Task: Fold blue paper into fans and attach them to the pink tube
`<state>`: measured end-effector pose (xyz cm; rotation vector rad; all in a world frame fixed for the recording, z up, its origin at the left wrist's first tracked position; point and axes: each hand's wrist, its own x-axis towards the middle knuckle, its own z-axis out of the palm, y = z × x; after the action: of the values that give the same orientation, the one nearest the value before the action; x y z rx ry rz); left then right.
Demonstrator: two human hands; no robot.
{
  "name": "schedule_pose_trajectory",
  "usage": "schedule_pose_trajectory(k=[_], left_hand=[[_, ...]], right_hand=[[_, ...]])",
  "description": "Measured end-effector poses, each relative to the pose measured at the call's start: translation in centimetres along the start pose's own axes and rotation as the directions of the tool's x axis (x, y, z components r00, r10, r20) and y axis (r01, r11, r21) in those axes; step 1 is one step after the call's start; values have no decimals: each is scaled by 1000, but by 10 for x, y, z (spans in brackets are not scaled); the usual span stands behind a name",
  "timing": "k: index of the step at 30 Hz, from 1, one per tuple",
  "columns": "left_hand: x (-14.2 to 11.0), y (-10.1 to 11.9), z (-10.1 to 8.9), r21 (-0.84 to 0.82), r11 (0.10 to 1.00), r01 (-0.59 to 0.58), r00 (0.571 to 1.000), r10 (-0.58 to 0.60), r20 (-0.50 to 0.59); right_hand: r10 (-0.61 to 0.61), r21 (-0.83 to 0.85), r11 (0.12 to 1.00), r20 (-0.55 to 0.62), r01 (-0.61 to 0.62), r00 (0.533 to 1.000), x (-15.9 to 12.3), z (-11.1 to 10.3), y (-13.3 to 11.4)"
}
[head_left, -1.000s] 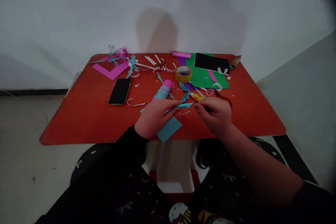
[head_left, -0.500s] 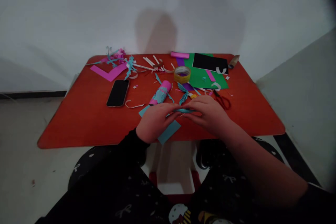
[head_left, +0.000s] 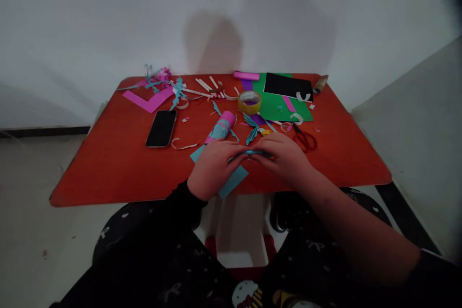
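Note:
Between my two hands is a narrow piece of blue paper (head_left: 252, 152), pinched at both ends above the table's near side. My left hand (head_left: 218, 161) has thumb and fingers closed on its left end. The right end sits in the closed fingers of my right hand (head_left: 283, 154); much of the paper is hidden by them. A flat blue paper sheet (head_left: 234, 181) lies beneath my left hand. Just beyond it rests a pink tube with blue paper around it (head_left: 221, 126). A pleated blue paper fan (head_left: 251, 128) lies past my fingertips.
On the red table (head_left: 119, 168) lie a phone (head_left: 161, 128) at left, a tape roll (head_left: 250, 103) in the middle and scissors (head_left: 305, 138) at right. Green paper (head_left: 274, 109), a black sheet (head_left: 288, 86), pink paper (head_left: 151, 101) and several scraps lie farther back.
My right hand's fingers have closed in slightly toward the left hand, and less of the blue paper shows between them. Things on the table stay where they were.

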<state>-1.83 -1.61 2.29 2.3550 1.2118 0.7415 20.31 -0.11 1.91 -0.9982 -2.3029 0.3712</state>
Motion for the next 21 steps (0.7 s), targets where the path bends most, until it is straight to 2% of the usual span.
schedule_pose_trajectory(k=[21], left_hand=[[3, 2, -2, 46, 998, -31, 998, 28, 60]], right_hand=[[-18, -27, 999, 4, 19, 1000, 1, -5, -1]])
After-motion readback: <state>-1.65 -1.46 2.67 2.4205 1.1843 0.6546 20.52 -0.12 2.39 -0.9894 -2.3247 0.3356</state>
